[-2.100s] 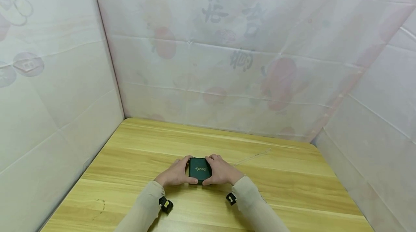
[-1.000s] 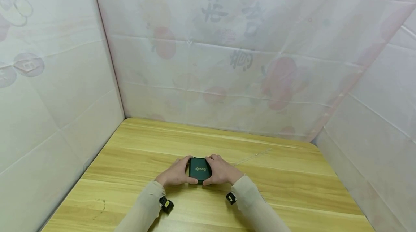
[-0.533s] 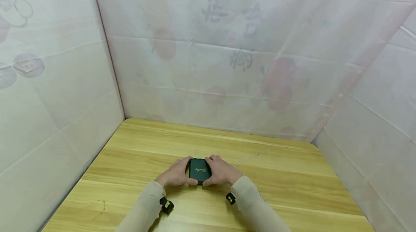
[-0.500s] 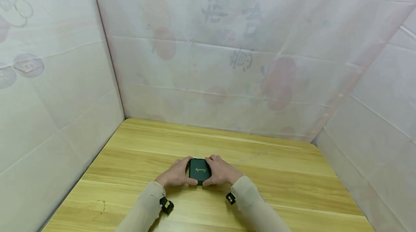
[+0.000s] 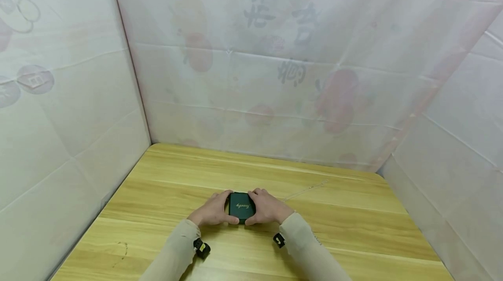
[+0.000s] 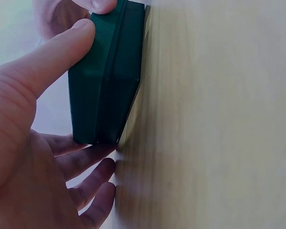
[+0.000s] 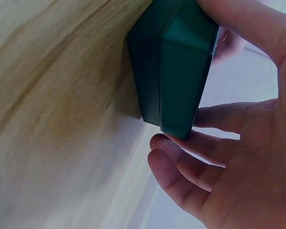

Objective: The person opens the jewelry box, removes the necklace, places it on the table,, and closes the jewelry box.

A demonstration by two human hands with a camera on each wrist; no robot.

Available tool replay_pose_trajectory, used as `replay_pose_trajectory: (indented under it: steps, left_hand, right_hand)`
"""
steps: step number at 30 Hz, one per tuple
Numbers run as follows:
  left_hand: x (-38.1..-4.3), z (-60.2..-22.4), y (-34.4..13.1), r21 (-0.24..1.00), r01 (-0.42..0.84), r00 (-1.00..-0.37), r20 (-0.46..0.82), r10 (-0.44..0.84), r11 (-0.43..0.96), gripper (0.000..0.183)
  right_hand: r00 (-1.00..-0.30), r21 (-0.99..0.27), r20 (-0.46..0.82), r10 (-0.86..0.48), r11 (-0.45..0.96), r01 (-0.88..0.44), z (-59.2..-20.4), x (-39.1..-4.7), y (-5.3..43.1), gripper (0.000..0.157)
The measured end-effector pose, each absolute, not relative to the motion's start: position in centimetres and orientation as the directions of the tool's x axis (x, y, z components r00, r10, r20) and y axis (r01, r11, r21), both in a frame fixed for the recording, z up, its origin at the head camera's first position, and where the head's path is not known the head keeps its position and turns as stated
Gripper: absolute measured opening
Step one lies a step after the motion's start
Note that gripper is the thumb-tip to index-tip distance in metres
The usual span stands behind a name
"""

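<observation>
A dark green jewelry box [image 5: 240,206] with gold lettering, upside down in the head view, rests on the table with its lid down. My left hand [image 5: 212,209] grips its left side, thumb at the near edge and fingers at the far corner. From the right, my right hand [image 5: 269,206] holds it the same way, with its thumb close to the left thumb. In the left wrist view, the box's green side [image 6: 93,95] shows a seam between lid and base. Fingers of the right hand [image 7: 248,143] curl under the far side of the box [image 7: 181,81].
A thin, pale necklace chain [image 5: 305,191] lies on the wooden table [image 5: 353,224] beyond the right forearm, partly hidden by that hand. Pale printed cloth walls [image 5: 251,97] stand at the back and both sides. A dark mark [image 5: 125,249] shows at the table's left.
</observation>
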State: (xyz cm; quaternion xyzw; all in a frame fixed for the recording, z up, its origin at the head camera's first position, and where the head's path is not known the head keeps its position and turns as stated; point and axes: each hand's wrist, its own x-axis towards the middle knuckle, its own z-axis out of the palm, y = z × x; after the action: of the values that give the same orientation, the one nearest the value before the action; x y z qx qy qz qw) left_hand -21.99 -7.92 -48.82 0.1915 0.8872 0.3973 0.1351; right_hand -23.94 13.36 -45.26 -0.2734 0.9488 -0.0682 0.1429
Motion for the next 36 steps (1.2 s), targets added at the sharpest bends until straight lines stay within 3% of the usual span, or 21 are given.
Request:
replay_pose_trajectory:
  steps: [23,36]
  left_hand:
    - [-21.9,-48.4,-7.8,0.758,0.244,-0.878,-0.092,0.47,0.605,0.093]
    - [-21.7,-47.8,-7.8,0.766,0.213,-0.874,-0.127,0.468,0.606,0.103]
  right_hand:
    - [-0.818,-0.216,-0.245,-0.52,0.852,-0.477,-45.1,-23.6,13.5,0.096]
    - [-0.831,-0.218,-0.238,-0.503,0.861,-0.459,-45.0,-23.0,13.5,0.103]
